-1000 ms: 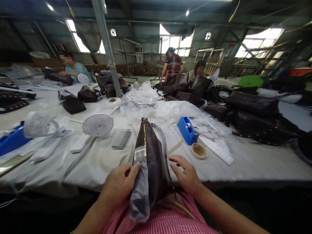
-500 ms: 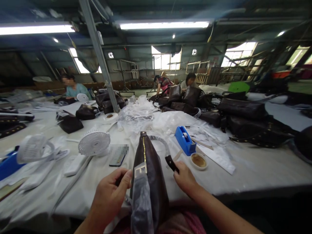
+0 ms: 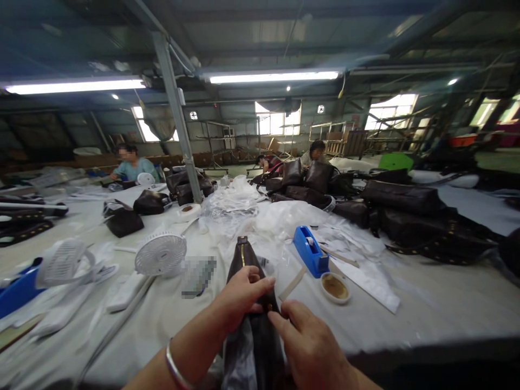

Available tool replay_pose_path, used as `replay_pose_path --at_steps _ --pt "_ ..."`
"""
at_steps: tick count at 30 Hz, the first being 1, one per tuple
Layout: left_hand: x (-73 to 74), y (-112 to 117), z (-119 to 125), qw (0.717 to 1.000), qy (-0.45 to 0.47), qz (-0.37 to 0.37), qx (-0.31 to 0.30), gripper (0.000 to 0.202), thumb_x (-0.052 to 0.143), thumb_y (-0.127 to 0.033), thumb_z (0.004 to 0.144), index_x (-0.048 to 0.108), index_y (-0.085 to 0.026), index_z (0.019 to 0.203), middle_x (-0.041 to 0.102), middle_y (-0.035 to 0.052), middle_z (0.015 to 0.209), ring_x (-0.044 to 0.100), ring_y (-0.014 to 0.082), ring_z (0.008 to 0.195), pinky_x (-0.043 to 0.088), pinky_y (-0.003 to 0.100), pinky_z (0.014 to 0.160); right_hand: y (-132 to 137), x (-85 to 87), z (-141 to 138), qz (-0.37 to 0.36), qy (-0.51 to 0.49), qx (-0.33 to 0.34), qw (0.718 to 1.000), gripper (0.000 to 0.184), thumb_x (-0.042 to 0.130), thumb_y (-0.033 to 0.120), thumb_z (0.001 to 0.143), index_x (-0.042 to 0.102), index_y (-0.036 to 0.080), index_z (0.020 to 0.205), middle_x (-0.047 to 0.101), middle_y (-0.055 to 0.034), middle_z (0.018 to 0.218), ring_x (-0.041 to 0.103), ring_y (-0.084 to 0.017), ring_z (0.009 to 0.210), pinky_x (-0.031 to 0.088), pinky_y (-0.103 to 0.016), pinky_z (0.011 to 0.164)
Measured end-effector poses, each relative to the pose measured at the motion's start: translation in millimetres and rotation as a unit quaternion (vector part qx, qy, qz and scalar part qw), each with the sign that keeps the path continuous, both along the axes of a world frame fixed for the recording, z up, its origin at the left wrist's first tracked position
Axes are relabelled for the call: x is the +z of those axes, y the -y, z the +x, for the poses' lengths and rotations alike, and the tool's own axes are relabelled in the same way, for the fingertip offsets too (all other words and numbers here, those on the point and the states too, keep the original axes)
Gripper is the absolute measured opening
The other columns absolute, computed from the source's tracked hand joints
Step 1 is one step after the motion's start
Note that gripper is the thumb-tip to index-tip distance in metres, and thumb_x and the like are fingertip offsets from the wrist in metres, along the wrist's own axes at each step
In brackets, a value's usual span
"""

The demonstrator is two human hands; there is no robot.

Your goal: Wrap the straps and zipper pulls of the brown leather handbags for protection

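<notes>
A dark brown leather handbag [image 3: 266,344] stands on end at the table's near edge, its brass zip running up the narrow side facing me. Translucent wrapping covers a strap on its near part. My left hand [image 3: 244,295] reaches across the bag, its fingers curled and thumb laid over a dark bag strap. Close against it on the right, my right hand [image 3: 306,336] pinches the strap between thumb and forefinger beside a small brass stud. The fingers hide most of the strap there.
A blue tape dispenser [image 3: 311,252] and a tape roll [image 3: 335,287] lie to the right. At left are a white fan [image 3: 160,253] and a phone [image 3: 199,277]. Plastic wrapping [image 3: 231,200] and piled dark bags [image 3: 406,203] lie farther back. A metal post [image 3: 179,119] rises beyond; co-workers sit behind.
My hands have come together over the bag from either side, the right bringing the strap end inward. The wrapped handle loop has dropped from view at the right. My view has tilted slightly upward.
</notes>
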State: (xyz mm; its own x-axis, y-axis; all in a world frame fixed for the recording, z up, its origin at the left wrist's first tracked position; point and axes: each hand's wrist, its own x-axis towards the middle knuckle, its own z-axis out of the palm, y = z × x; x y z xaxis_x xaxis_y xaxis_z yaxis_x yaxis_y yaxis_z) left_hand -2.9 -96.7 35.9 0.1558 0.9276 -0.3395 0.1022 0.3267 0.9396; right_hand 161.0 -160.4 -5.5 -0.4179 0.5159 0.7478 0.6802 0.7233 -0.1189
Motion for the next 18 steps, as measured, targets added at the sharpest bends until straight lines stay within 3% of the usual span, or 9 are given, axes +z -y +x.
replay_pose_path --at_steps 3,5,7,8,9,11,15,17,18 --pt "-4.8 -2.3 14.2 0.999 -0.035 0.027 0.022 0.070 0.085 -0.041 0.062 0.055 -0.013 0.119 0.058 0.0187 0.127 0.060 0.0301 0.109 0.050 0.027 0.067 3.6 1.5 -2.4 0.063 0.027 0.031 0.997 0.028 0.043 0.012 0.093 0.070 0.013 0.101 0.064 -0.0123 0.083 0.058 -0.020 0.070 0.050 -0.027 0.058" --pt "-3.1 -6.9 22.1 0.999 -0.022 0.033 0.022 0.058 0.087 -0.024 0.052 0.062 -0.011 0.103 0.067 0.0142 0.108 0.064 0.0241 0.089 0.046 0.023 0.059 4.7 1.6 -3.4 0.049 0.009 0.083 0.995 0.027 0.045 0.013 0.093 0.070 0.015 0.102 0.064 -0.0112 0.081 0.057 -0.019 0.067 0.049 -0.028 0.057" --pt "2.0 -13.4 25.9 1.000 0.016 0.026 0.005 0.038 0.080 -0.014 0.051 0.065 -0.010 0.086 0.066 0.0058 0.077 0.057 0.0148 0.061 0.037 0.021 0.047 2.0 -2.1 -0.8 -0.061 -0.084 0.165 0.981 0.025 0.049 0.017 0.093 0.067 0.017 0.110 0.064 -0.0092 0.082 0.058 -0.018 0.068 0.049 -0.027 0.058" --pt "5.9 -16.3 25.9 0.999 0.036 0.026 -0.001 0.030 0.075 -0.012 0.052 0.064 -0.009 0.080 0.059 0.0008 0.063 0.049 0.0105 0.051 0.031 0.020 0.043 -1.3 -5.3 2.2 -0.153 -0.163 0.197 0.955 0.025 0.050 0.021 0.094 0.065 0.019 0.114 0.064 -0.0085 0.086 0.059 -0.017 0.070 0.050 -0.027 0.061" --pt "10.8 -18.4 25.0 0.998 0.055 0.029 0.000 0.026 0.072 -0.014 0.054 0.064 -0.009 0.079 0.051 -0.0036 0.055 0.041 0.0074 0.045 0.026 0.019 0.041 -5.8 -8.9 6.0 -0.256 -0.251 0.214 0.909 0.026 0.052 0.026 0.094 0.063 0.019 0.117 0.065 -0.0081 0.090 0.060 -0.016 0.072 0.050 -0.027 0.063" --pt "22.7 -17.1 22.4 0.994 0.100 0.045 0.023 0.034 0.067 -0.020 0.061 0.064 -0.009 0.093 0.042 -0.0084 0.052 0.030 0.0041 0.041 0.020 0.018 0.041 -18.2 -15.0 14.7 -0.438 -0.418 0.209 0.768 0.031 0.056 0.038 0.094 0.062 0.019 0.117 0.066 -0.0080 0.097 0.062 -0.015 0.074 0.051 -0.026 0.066" --pt "42.7 13.0 29.1 0.961 0.260 0.072 0.069 0.060 0.068 -0.019 0.065 0.054 -0.011 0.123 0.059 -0.0009 0.075 0.030 0.0009 0.045 0.022 0.015 0.043 -50.6 -12.3 24.5 -0.604 -0.571 0.276 0.482 0.057 0.054 0.064 0.088 0.065 0.014 0.113 0.067 -0.0133 0.108 0.066 -0.019 0.086 0.052 -0.029 0.072" --pt "44.2 34.8 39.4 0.946 0.311 0.070 0.052 0.061 0.069 -0.015 0.064 0.055 -0.013 0.123 0.064 0.0079 0.099 0.035 0.0000 0.047 0.026 0.015 0.043 -69.3 -4.3 23.1 -0.611 -0.610 0.311 0.398 0.061 0.048 0.068 0.089 0.066 0.013 0.110 0.069 -0.0143 0.106 0.067 -0.021 0.089 0.054 -0.032 0.076" --pt "43.0 44.3 44.1 0.945 0.318 0.070 0.040 0.059 0.069 -0.014 0.064 0.057 -0.014 0.122 0.063 0.0105 0.110 0.036 -0.0004 0.047 0.027 0.016 0.043 -79.3 0.1 21.5 -0.598 -0.632 0.306 0.386 0.057 0.048 0.065 0.090 0.066 0.014 0.106 0.070 -0.0134 0.102 0.068 -0.021 0.086 0.055 -0.033 0.075"
